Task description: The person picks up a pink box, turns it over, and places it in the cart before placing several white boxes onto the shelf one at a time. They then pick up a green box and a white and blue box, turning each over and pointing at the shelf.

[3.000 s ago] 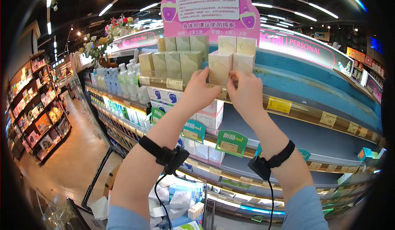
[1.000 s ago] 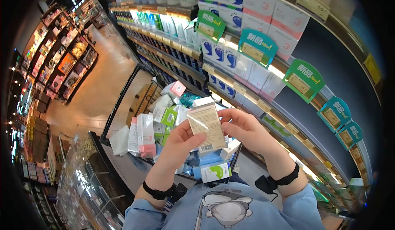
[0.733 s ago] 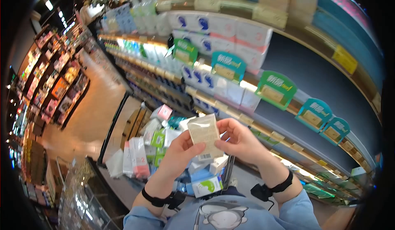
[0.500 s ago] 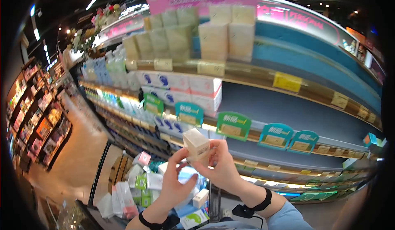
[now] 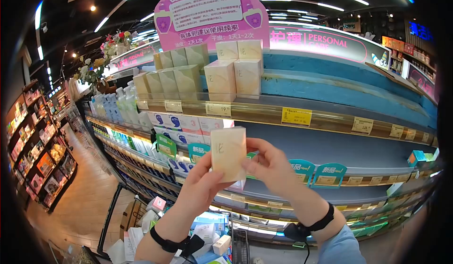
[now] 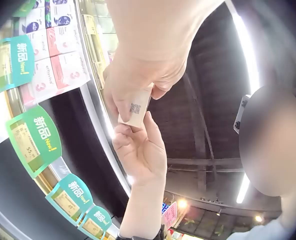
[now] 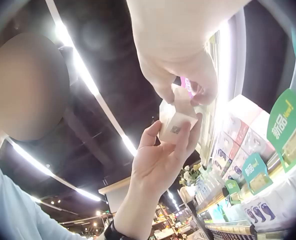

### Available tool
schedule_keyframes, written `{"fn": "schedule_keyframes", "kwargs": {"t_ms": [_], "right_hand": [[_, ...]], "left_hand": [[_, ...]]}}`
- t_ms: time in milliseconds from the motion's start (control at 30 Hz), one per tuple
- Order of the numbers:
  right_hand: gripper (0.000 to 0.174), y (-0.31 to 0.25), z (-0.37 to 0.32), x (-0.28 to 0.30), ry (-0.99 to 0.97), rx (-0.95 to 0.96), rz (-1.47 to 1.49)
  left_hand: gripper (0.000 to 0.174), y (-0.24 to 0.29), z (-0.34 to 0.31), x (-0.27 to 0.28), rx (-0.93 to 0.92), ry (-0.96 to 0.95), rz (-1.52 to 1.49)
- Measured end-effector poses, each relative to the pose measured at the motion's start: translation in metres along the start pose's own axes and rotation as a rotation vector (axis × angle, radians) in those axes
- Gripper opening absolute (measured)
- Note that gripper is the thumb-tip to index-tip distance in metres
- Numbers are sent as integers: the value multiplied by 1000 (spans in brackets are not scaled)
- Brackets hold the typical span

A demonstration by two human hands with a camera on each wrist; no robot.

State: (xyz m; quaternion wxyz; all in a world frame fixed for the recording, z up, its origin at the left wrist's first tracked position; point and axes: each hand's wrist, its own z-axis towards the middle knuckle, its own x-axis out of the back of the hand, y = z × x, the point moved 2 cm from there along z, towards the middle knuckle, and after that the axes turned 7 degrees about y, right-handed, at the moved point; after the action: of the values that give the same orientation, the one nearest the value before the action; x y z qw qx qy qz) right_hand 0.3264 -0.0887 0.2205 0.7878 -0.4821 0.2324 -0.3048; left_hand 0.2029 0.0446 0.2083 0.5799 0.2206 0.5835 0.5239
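A cream carton [image 5: 229,156] with a pale wavy front stands upright between my two hands, in front of the shelves in the head view. My left hand [image 5: 202,184] grips its lower left side, thumb across the front. Thumb and fingers of my right hand [image 5: 271,166] pinch its right edge. From below, the left wrist view shows a small square code on the carton's end [image 6: 135,108]. Similar cream cartons [image 5: 247,79] are stacked on the top shelf, beside green-beige cartons [image 5: 188,82].
A gold-edged shelf front [image 5: 255,109] with price tags runs behind the hands. Green and teal signs [image 5: 330,175] jut from the shelf below. Beneath the hands, a cart [image 5: 239,247] holds many boxes. A pink sign [image 5: 212,16] rises above the top shelf.
Both hands left the top shelf, held the carton low over the cart with its printed back showing, then raised it. Now its front shows, and the view has tilted up to the shelves.
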Motion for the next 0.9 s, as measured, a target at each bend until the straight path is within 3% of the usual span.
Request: {"fn": "schedule_keyframes", "kwargs": {"t_ms": [33, 300, 500, 600, 633, 700, 767, 833, 900], "right_hand": [[50, -4, 5, 3, -54, -68, 26], [45, -23, 20, 18, -71, -90, 105], [50, -38, 21, 14, -103, -56, -15], [50, -40, 29, 16, -88, -16, -122], [50, -39, 34, 16, -92, -8, -122], [47, -45, 46, 18, -22, 327, -185], [45, -56, 61, 17, 51, 423, -217], [45, -74, 76, 19, 206, 722, -457], [44, -75, 93, 21, 245, 763, -484]], "left_hand": [[53, 2, 6, -4, 17, -12, -3], [51, 9, 27, -11, 44, -70, 18], [52, 8, 39, -8, -60, -168, 63], [59, 10, 44, -7, -129, -94, 206], [63, 14, 46, -8, -235, -65, 279], [68, 21, 50, -9, -348, -33, 354], [74, 32, 55, -10, -508, 102, 618], [71, 37, 64, -6, -563, 130, 680], [68, 42, 71, -1, -659, 204, 841]]}}
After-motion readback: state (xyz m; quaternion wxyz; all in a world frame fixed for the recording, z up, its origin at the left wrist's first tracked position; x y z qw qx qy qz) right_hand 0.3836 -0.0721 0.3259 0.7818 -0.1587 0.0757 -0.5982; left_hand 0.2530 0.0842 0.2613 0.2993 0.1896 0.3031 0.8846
